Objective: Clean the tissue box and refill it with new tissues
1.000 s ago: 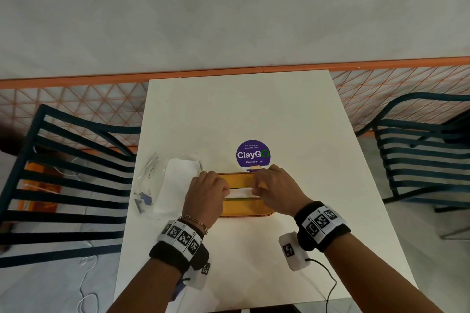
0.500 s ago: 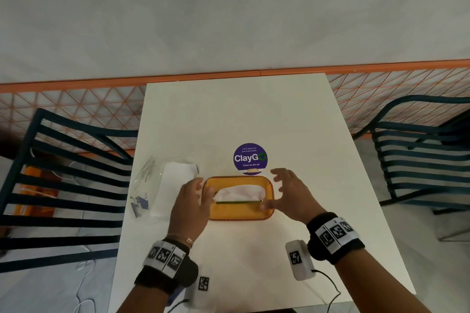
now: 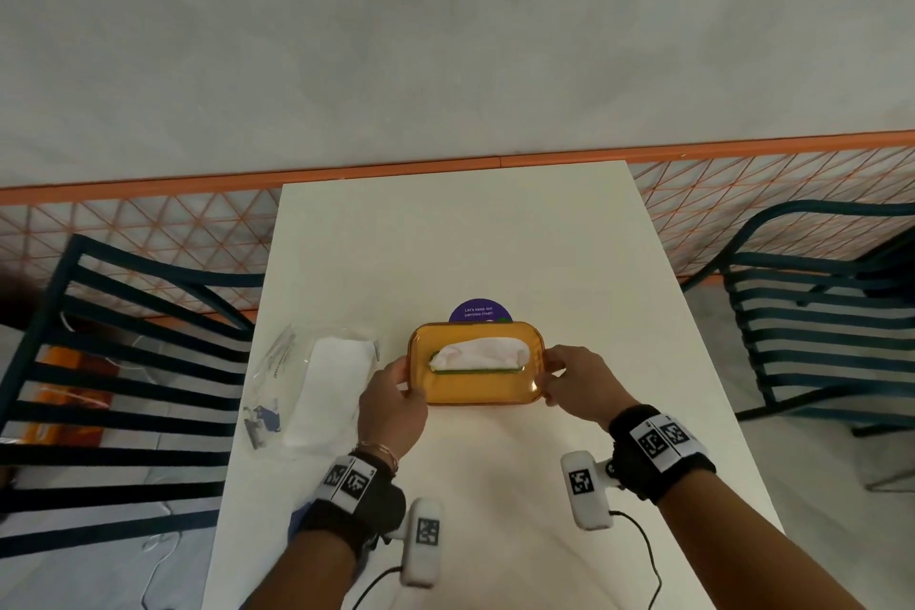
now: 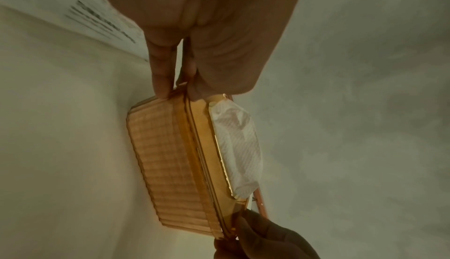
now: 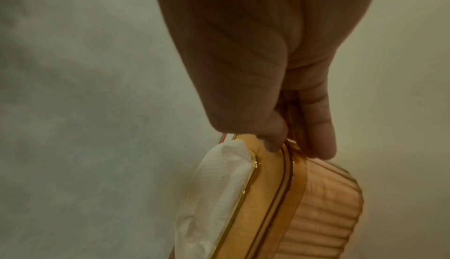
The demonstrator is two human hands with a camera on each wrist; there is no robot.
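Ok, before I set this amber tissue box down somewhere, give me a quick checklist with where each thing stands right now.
1. Left hand grips one end of the tissue box: ok.
2. Right hand grips the other end: ok.
3. Tissue sticks out of the lid slot: ok.
4. Lid seated all round: cannot tell.
5. Box level: cannot tell; the head view hints at a tilt.
6. Tissue packet lies on the table, apart from the box: ok.

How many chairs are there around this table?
2. One dark slatted chair stands at the left side of the white table, the other chair at its right side. Any chair behind the camera wearer would be out of view.
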